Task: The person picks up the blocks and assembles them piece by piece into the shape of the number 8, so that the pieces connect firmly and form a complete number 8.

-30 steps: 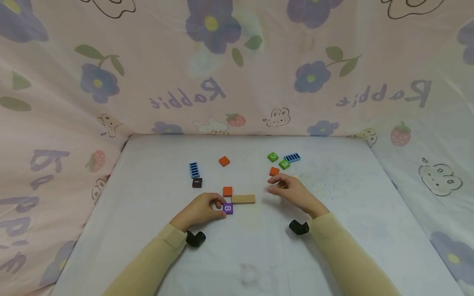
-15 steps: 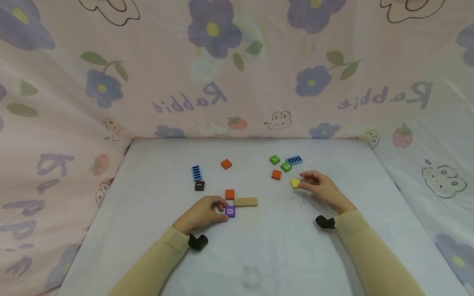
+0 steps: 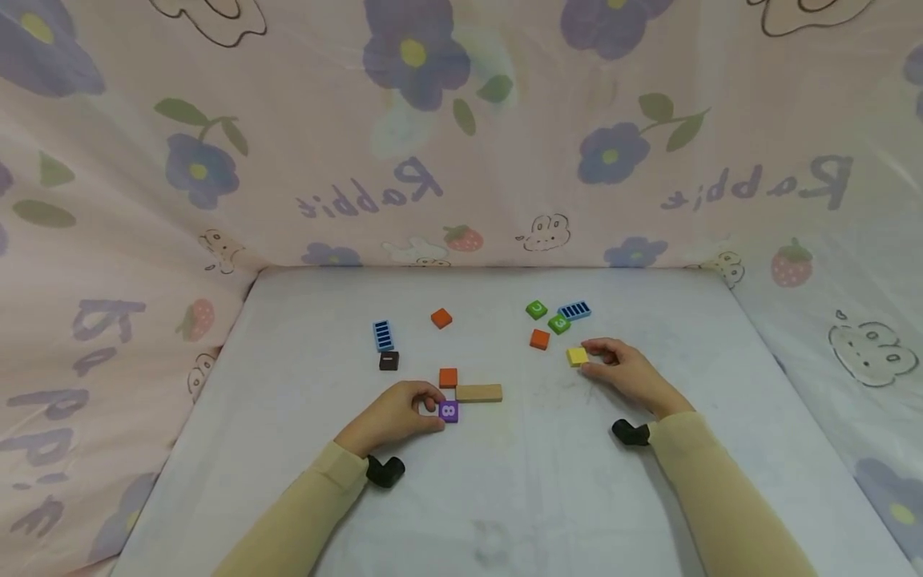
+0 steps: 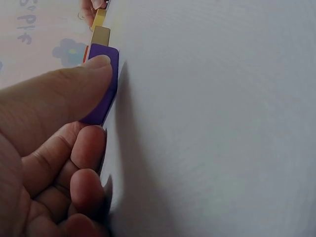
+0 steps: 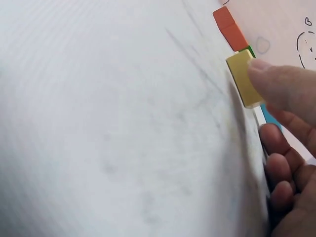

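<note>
1. At the centre of the white table point(image 3: 548, 497), the purple block point(image 3: 449, 412), marked "8" on its top face, lies at the near-left corner of the wooden block point(image 3: 479, 393).
2. Left hand point(image 3: 395, 413): thumb and forefinger are clamped on the purple block; the remaining fingers are curled.
3. An orange block point(image 3: 449, 377) lies at the wooden block's far-left corner.
4. Right hand point(image 3: 629, 374): thumb and forefinger are clamped on the yellow block point(image 3: 576, 357), located right of the wooden block.
5. Beyond the yellow block: a second orange block point(image 3: 539, 340), two green blocks point(image 3: 558, 324) and a blue slotted block point(image 3: 574, 310).
6. Beyond the left hand: another blue slotted block point(image 3: 383, 336), with a dark block point(image 3: 388, 361) at its near end.
7. Between these groups: a third orange block point(image 3: 441, 318).
</note>
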A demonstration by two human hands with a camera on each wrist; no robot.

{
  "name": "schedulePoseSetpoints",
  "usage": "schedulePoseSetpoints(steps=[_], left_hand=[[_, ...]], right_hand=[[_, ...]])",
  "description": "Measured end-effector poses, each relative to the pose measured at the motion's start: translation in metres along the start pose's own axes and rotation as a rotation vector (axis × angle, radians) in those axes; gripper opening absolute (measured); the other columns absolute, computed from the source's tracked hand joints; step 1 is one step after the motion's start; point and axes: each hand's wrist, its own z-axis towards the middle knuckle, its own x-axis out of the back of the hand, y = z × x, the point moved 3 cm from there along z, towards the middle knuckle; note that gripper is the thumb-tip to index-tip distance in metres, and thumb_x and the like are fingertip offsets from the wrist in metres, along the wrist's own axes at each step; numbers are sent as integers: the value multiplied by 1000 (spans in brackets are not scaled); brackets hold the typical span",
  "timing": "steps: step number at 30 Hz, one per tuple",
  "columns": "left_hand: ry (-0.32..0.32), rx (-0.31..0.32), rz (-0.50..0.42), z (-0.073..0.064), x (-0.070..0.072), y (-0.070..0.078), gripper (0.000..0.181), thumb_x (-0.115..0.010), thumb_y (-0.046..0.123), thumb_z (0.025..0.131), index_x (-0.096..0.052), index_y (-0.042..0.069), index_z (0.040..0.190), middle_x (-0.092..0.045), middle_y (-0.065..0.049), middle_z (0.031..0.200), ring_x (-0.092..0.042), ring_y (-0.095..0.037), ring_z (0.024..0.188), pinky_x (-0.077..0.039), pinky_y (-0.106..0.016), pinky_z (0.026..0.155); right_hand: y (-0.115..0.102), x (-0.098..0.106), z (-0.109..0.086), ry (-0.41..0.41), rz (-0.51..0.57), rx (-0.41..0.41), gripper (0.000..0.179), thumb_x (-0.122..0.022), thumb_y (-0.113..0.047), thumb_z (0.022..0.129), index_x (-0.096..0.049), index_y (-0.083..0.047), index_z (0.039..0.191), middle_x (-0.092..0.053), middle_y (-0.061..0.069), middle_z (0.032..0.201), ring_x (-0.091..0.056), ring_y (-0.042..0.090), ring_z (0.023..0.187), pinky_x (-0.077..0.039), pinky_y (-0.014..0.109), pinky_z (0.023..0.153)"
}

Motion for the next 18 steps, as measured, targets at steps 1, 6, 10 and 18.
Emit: schedulePoseSetpoints(steps=[1, 6, 10, 18], left_hand=[[1, 4, 1, 0, 0, 0, 30, -81, 31, 79, -66, 24, 104, -58, 5, 89, -49, -17, 78, -40, -30, 63], [-2, 13, -6, 0, 0, 1, 30, -81, 30, 79, -66, 24, 105, -58, 4, 89, -49, -17, 77, -39, -30, 62], [-10, 5, -12, 0, 0, 0, 30, -81, 30, 79, -66, 23, 104, -58, 4, 88, -48, -16, 75, -38, -29, 61], [-9, -7, -9, 0, 1, 2, 29, -81, 30, 80, -66, 24, 104, -58, 4, 89, -49, -17, 76, -39, -31, 62]], right_hand=[[1, 0, 0, 2, -5, -2, 63, -70, -52, 84, -53, -20, 135, -52, 8, 131, -43, 26, 108, -36, 43, 91], [3, -2, 1, 16, -8, -27, 60, -71, -54, 82, -57, -20, 129, -50, 8, 129, -43, 27, 108, -35, 43, 92], [3, -3, 0, 5, -8, -52, 61, -71, -56, 81, -57, -20, 128, -49, 8, 130, -42, 28, 110, -34, 45, 93], [1, -3, 0, -7, -24, -68, 61, -71, -55, 81, -56, -20, 130, -44, 10, 136, -40, 30, 118, -31, 51, 100]])
